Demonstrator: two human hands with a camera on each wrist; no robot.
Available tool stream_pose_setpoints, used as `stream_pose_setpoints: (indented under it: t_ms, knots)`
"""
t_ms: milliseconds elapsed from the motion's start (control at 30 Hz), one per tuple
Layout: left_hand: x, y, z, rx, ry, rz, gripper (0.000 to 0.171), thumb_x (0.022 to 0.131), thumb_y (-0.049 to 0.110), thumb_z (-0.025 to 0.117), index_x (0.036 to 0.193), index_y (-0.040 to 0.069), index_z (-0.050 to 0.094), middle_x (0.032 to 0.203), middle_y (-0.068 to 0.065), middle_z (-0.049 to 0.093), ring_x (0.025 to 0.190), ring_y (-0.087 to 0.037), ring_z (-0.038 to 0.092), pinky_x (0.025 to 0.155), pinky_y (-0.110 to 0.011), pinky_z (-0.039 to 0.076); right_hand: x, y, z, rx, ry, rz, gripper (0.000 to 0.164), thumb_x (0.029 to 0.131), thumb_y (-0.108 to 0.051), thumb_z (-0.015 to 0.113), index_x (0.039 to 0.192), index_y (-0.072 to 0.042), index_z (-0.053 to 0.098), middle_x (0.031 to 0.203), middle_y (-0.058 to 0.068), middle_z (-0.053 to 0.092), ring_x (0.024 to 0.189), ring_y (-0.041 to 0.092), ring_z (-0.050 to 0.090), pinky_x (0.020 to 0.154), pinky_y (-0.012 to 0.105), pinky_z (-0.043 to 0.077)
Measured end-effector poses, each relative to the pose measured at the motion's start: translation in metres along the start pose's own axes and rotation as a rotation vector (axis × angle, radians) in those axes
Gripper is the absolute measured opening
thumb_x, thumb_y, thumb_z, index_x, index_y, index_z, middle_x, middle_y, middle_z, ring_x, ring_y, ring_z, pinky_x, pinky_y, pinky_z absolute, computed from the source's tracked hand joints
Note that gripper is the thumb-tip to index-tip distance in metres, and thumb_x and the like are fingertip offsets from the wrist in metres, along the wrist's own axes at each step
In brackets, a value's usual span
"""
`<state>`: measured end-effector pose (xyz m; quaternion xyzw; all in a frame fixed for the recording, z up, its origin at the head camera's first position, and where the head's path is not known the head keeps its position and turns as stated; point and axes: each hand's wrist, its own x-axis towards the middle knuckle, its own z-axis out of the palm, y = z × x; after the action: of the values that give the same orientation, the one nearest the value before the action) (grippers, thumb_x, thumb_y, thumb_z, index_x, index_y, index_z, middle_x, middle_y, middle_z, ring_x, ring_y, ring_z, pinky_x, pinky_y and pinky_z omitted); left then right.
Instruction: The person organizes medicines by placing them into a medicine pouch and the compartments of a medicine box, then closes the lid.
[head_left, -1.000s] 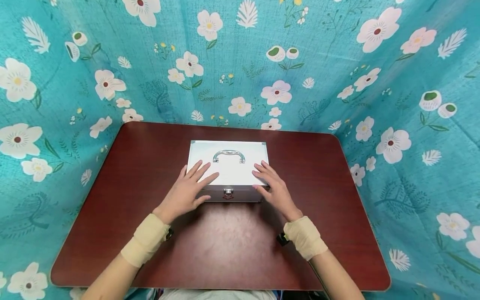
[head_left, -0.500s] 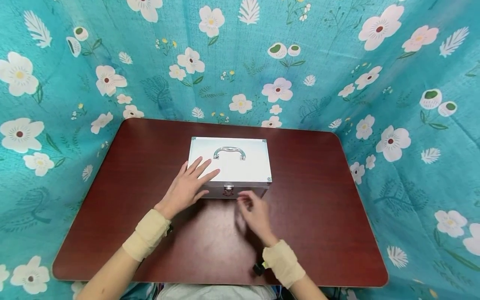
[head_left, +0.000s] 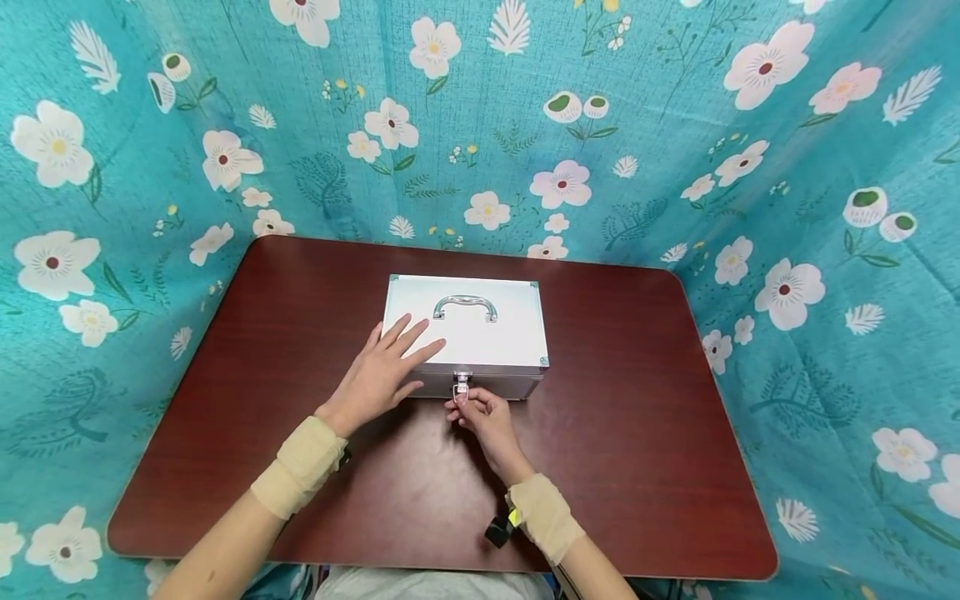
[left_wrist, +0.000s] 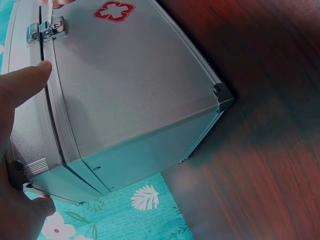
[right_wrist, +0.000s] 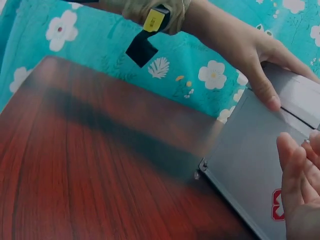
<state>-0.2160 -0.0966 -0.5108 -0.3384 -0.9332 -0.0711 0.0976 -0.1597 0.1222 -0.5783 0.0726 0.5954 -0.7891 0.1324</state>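
A silver first-aid case [head_left: 487,337] with a white lid and a chrome carrying handle [head_left: 465,301] stands closed on the table. My left hand [head_left: 375,371] rests on the left part of the lid, fingers spread, its thumb on the front side near the lid seam. At the front middle, my right hand [head_left: 486,425] pinches the wire loop of the metal latch [head_left: 462,383] between thumb and finger. In the left wrist view the latch [left_wrist: 50,29] sits across the seam, beside a red emblem with a white cross [left_wrist: 114,11]. Fingers partly hide the latch in the right wrist view.
The case stands on a dark red wooden table [head_left: 637,400] with rounded corners. A teal flowered curtain [head_left: 480,125] surrounds its back and sides. A small black device [head_left: 497,532] hangs from the tan wrap [head_left: 543,517] on my right wrist.
My right hand has left the right side of the lid and moved left and down to the front latch, whose loop it now pinches. The left hand has stayed on the lid.
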Motion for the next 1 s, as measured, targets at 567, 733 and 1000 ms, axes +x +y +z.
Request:
stream_pose_setpoints:
  t_ms: [567, 733, 1000]
  knots:
    - [-0.002, -0.004, 0.004, -0.012, 0.042, 0.015, 0.080, 0.085, 0.029, 0.078, 0.154, 0.030, 0.038, 0.161, -0.009, 0.036, 0.152, -0.034, 0.026, 0.115, -0.066, 0.032, -0.008, -0.029, 0.018, 0.219, 0.046, 0.093, 0.013, 0.101, -0.007, 0.056, 0.092, -0.003, 0.064, 0.067, -0.002, 0.069, 0.052, 0.004, 0.058, 0.049, 0.012, 0.046]
    - [-0.002, -0.005, 0.003, -0.034, 0.051, 0.016, 0.079, 0.084, 0.027, 0.079, 0.153, 0.029, 0.040, 0.161, -0.009, 0.037, 0.151, -0.035, 0.028, 0.114, -0.067, 0.032, -0.004, -0.032, 0.021, 0.171, 0.072, 0.062, 0.018, 0.101, -0.010, 0.056, 0.090, 0.000, 0.065, 0.063, -0.003, 0.066, 0.049, 0.004, 0.056, 0.046, 0.013, 0.042]
    - [-0.003, -0.007, 0.004, -0.052, 0.030, 0.009, 0.079, 0.086, 0.026, 0.076, 0.155, 0.030, 0.037, 0.163, -0.008, 0.032, 0.153, -0.033, 0.023, 0.116, -0.066, 0.030, 0.001, -0.024, 0.021, 0.027, 0.159, 0.098, 0.030, 0.101, -0.021, 0.059, 0.075, -0.007, 0.061, 0.056, -0.005, 0.056, 0.043, 0.003, 0.048, 0.040, 0.013, 0.038]
